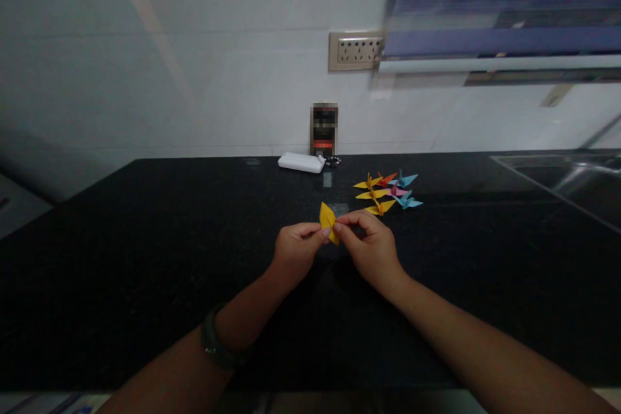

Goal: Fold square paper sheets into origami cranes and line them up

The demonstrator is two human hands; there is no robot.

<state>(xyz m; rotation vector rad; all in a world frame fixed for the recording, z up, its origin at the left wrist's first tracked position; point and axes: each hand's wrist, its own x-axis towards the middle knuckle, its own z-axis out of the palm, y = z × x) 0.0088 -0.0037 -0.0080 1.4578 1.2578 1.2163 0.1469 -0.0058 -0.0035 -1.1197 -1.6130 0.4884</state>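
A small folded yellow origami paper [327,214], diamond-shaped with a crease down its middle, is held up over the dark counter. My left hand [297,249] pinches its lower left side between thumb and fingers. From the right, my right hand [372,247] grips the other edge with thumb and index finger. Both sets of fingertips nearly meet at the paper and hide part of its lower half. Just beyond my right hand stand several folded paper cranes: yellow cranes [381,207], an orange crane [387,179], a pink crane [395,190] and blue cranes [408,201].
The black countertop [145,259] runs back to a pale tiled wall. A white power bank [301,162] with a beaded strap lies near the wall, before a blurred upright phone-like object [324,129]. At right is a sink [572,174]; a socket [356,50] sits above.
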